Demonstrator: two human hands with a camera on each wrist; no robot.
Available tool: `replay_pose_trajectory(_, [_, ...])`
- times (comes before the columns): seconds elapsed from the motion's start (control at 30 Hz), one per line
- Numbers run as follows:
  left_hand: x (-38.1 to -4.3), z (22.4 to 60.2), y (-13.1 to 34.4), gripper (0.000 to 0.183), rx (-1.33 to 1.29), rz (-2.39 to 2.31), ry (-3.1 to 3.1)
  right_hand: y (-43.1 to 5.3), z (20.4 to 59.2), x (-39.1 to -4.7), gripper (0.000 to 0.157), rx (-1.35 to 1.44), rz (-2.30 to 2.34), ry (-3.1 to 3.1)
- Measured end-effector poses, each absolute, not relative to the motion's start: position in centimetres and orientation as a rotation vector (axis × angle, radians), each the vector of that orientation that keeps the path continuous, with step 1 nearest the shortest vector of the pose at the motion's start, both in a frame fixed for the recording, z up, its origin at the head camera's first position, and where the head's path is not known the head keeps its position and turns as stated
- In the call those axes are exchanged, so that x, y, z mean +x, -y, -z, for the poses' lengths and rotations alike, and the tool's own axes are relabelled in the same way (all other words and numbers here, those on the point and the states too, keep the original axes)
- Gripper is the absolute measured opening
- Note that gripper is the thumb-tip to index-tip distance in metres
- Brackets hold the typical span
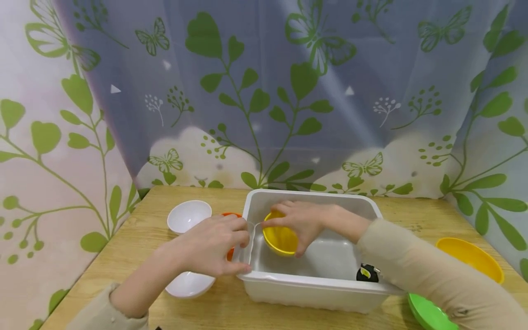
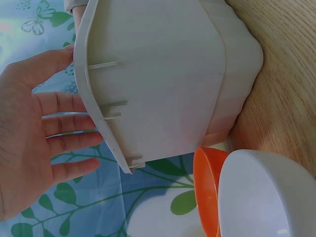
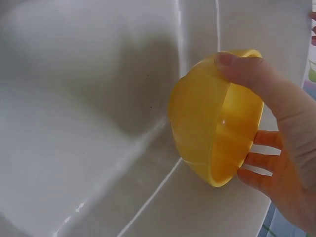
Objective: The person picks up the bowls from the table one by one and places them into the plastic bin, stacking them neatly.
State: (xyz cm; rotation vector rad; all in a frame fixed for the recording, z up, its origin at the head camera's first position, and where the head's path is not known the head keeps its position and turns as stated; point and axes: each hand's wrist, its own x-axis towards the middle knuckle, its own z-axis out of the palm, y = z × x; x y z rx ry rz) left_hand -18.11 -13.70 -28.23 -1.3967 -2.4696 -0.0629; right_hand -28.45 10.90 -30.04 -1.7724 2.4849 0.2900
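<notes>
Inspected first: yellow bowl (image 1: 280, 240), inside the white tub (image 1: 313, 288), toward the tub's left end, mouth tilted upward. Contact with the tub's floor: cannot tell. Clamped on the bowl's rim by the right hand (image 1: 307, 222), thumb against the outer wall on one side, fingertips at the rim opposite. Grip judged adequate, spanning the mouth.

At the tub's left rim: left hand (image 1: 218, 245), fingers apart and fairly straight, at the edge; pressure on the rim, cannot tell. Judged useful for steadying.

For good handling: hold thumb and fingers evenly opposed, avoid squeezing one side only, clear the tub's left wall without scraping, and brace the rim lightly.

In the tub's near right corner: black object (image 1: 367, 273), partly covered by the right sleeve (image 1: 416, 256). Watch for snagging there.

Left of the tub: two white bowls (image 1: 189, 216), orange bowl (image 1: 229, 254) closest to the wall. Right of the tub: yellow dish (image 1: 474, 256), green dish (image 1: 429, 311). Beneath the tub: wooden table (image 1: 132, 266).
</notes>
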Motion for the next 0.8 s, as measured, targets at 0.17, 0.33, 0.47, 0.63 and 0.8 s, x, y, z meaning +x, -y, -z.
replay_pose_trajectory(0.17, [-18.1, 28.5, 13.8, 0.035, -1.389, 0.058, 2.469, -10.6, 30.9, -28.4, 0.094, -1.747, -0.338, -2.469])
replay_pose_trajectory(0.33, [-18.2, 28.7, 13.7, 0.035, -1.391, 0.054, 2.440, -10.3, 31.6, -28.3, 0.092, -1.748, -0.351, -2.446])
replay_pose_trajectory(0.47, [-18.1, 28.6, 13.8, 0.035, -1.394, 0.059, 2.439, -10.1, 31.8, -28.3, 0.090, -1.774, -0.368, -2.452])
replay_pose_trajectory(0.63, [-18.1, 28.5, 13.9, 0.035, -1.383, 0.061, 2.448, -9.7, 32.1, -28.4, 0.090, -1.777, -0.373, -2.451])
replay_pose_trajectory(0.8, [-18.1, 28.6, 14.0, 0.035, -1.385, 0.080, 2.433, -9.3, 32.6, -28.3, 0.090, -1.674, -0.407, -2.443])
